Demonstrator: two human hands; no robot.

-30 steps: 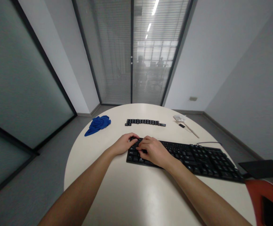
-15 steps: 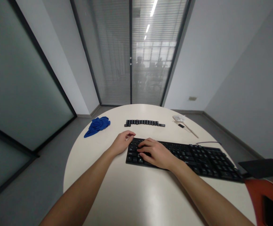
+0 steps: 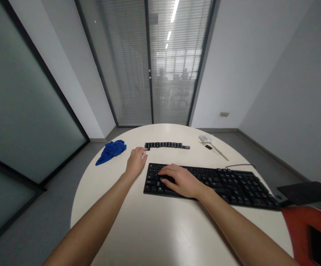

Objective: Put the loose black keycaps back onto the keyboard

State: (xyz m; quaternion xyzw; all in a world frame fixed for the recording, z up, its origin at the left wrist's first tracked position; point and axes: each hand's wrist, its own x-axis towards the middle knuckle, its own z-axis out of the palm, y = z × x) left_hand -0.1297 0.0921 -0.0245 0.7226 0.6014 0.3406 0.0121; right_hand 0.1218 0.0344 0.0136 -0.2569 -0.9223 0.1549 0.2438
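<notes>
A black keyboard (image 3: 218, 184) lies across the table. My right hand (image 3: 181, 181) rests on its left part, fingers stretched over the keys and the thumb apart from them. Beyond the keyboard, loose black keycaps (image 3: 166, 145) stand in a row. My left hand (image 3: 135, 162) reaches to the left end of that row, its fingertips at the nearest keycap there. Its thumb stands apart from the fingers, and I see nothing held in it. Whether the fingertips touch the keycap is too small to tell.
A crumpled blue cloth (image 3: 112, 151) lies at the left of the round table (image 3: 138, 229). On the right are a thin stick (image 3: 220, 153), a small black piece (image 3: 208, 147) and clear plastic (image 3: 206, 138). A red chair (image 3: 299, 225) carrying dark items stands beyond the right edge.
My left hand has moved from the keyboard's upper left corner, forward and left to the keycap row. My right hand stays on the keys. The view has shifted slightly.
</notes>
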